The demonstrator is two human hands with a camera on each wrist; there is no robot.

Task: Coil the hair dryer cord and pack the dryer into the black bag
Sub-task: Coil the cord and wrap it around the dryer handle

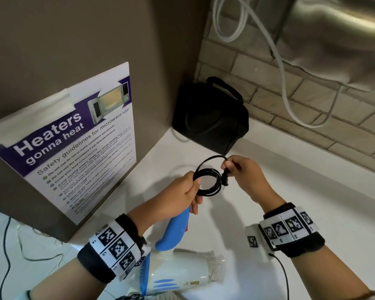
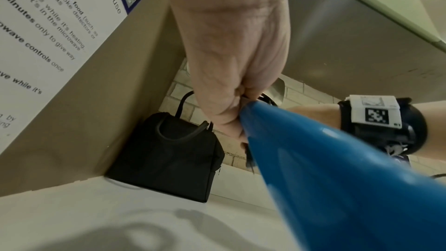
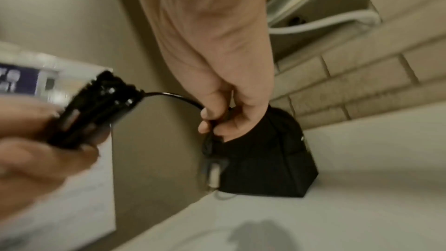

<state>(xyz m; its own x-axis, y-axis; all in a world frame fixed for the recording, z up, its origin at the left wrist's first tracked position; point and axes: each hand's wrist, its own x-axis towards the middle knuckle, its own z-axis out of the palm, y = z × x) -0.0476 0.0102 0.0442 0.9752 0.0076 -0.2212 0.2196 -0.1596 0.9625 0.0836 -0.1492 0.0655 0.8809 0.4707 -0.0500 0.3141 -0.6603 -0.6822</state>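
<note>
Left hand (image 1: 178,197) gripped the coiled black cord (image 1: 210,180) together with the hair dryer (image 1: 178,265) handle above the white counter (image 1: 312,213), right hand (image 1: 245,176) pinched the cord's plug end, black bag (image 1: 210,118) stood closed in the corner behind.

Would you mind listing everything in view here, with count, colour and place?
cord: one, black, coiled between both hands
plug: one, black, at right hand
hair dryer: one, white with blue handle, lower centre
bag: one, black, back corner of counter
poster: one, white and purple, on left panel
cable: one, white, along brick wall
counter: one, white
left hand: grips coil and handle
right hand: pinches cord's plug end
</note>
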